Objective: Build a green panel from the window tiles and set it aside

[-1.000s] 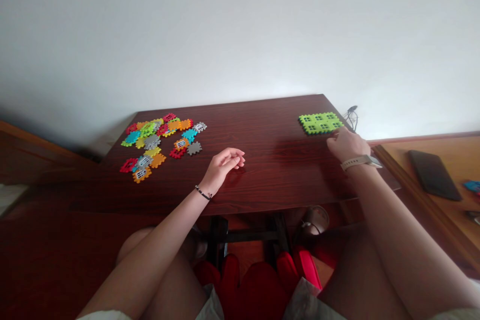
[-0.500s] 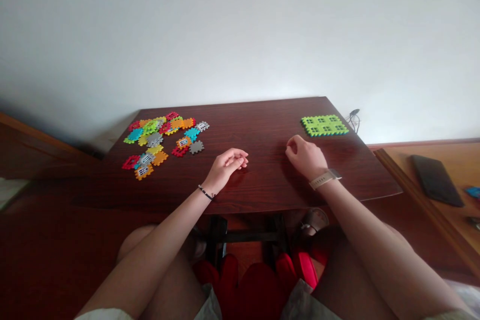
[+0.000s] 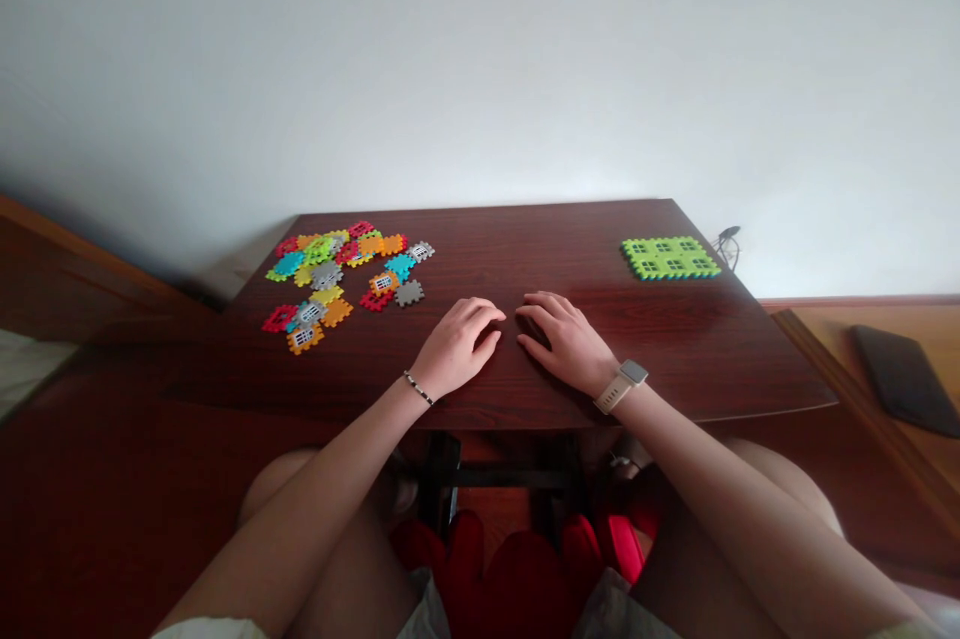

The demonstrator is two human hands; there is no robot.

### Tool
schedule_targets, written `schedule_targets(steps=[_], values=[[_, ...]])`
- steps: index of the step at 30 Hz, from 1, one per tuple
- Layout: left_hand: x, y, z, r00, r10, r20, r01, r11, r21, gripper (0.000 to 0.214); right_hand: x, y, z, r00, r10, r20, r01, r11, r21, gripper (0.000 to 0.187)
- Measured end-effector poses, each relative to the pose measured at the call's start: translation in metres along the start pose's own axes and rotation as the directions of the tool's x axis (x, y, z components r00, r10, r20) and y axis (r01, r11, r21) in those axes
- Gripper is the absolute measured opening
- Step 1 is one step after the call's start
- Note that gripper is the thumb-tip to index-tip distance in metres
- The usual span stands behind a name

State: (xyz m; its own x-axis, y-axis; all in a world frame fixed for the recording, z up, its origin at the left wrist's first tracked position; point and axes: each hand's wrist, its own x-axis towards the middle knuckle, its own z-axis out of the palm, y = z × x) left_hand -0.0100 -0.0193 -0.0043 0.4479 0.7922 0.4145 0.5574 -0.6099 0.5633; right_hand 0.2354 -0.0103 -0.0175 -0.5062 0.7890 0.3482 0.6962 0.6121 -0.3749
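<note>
My left hand (image 3: 459,344) rests palm down near the front of the dark wooden table (image 3: 517,249), fingers loosely apart and holding nothing. Facing it across a small gap, my right hand (image 3: 568,341) lies on the wood with its fingers spread, also without anything in it. To the left is a loose pile of flat, notched puzzle tiles (image 3: 326,276) in red, yellow, orange, green, blue and grey; some have window inserts. A grey tile (image 3: 409,293) is the one nearest my left hand. At the right back lies a green assembled panel (image 3: 670,258) with several window openings and blue-green edges underneath.
A pale wall (image 3: 480,69) rises behind the table. Black cables (image 3: 727,239) hang at its right back corner. Lower right, a dark flat device (image 3: 904,377) lies on a wooden surface (image 3: 832,344). A red seat (image 3: 525,579) shows between my legs.
My right hand has moved left from near the green panel, its curled fingers now spread. My left hand has turned palm down onto the table. The view has shifted slightly; the tiles and panel stay put.
</note>
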Motion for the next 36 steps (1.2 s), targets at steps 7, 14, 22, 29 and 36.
schedule_targets(steps=[7,14,22,29,36], values=[[-0.014,-0.004,0.008,0.997,0.007,0.081,-0.023,0.981,0.193,0.034,-0.005,0.007,0.008,0.999,0.022,0.042,-0.021,0.999,-0.040,0.043],[-0.015,-0.006,0.014,0.992,-0.009,0.129,-0.021,0.973,0.229,0.038,-0.005,0.005,0.010,0.999,0.014,0.029,-0.012,0.997,-0.070,0.043],[-0.016,-0.007,0.014,0.991,0.002,0.132,-0.034,0.971,0.238,0.039,-0.006,0.004,0.010,1.000,0.007,0.029,-0.004,0.996,-0.086,0.043],[-0.014,-0.008,0.011,0.994,0.001,0.113,-0.021,0.985,0.173,0.036,-0.006,0.004,0.009,1.000,0.004,0.029,-0.002,0.997,-0.083,0.043],[-0.010,-0.051,-0.028,0.988,-0.098,-0.117,0.128,0.950,0.285,0.044,-0.006,0.005,0.009,0.999,0.011,0.042,-0.007,0.996,-0.086,0.042]])
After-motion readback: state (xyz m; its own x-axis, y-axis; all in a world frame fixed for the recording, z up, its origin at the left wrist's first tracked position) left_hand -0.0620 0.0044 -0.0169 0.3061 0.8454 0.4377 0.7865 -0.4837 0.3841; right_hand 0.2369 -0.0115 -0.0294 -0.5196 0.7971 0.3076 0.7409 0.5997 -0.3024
